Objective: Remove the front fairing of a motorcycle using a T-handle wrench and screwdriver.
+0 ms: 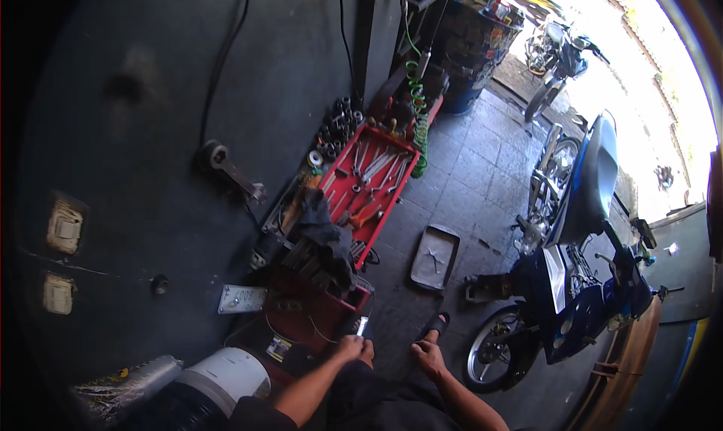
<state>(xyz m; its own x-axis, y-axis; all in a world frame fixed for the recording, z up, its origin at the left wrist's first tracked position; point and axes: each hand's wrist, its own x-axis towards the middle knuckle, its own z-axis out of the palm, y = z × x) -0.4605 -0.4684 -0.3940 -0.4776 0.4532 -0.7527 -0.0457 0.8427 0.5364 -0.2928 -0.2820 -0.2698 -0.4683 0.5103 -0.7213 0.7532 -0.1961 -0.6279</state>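
Observation:
My left hand [348, 348] is closed round a short, shiny metal tool [362, 326] that points up and away from me; its exact kind is too small to tell. To its right, my right hand [429, 358] is closed, fingers curled in, and whatever it may hold is hidden. Both hands are low in front of my body, above my sandalled feet. Ahead of the left hand stands a red tool tray [346, 182] with several wrenches [378, 167] and other hand tools in it. A dark grey rag [325, 231] drapes over its near end.
A shallow metal pan [435, 258] lies on the tiled floor. A blue motorcycle [561, 280] stands at right, another motorcycle [553, 54] farther off. At far centre are a blue drum [471, 77] and a green coiled hose [418, 103]. A white container [233, 371] is at near left.

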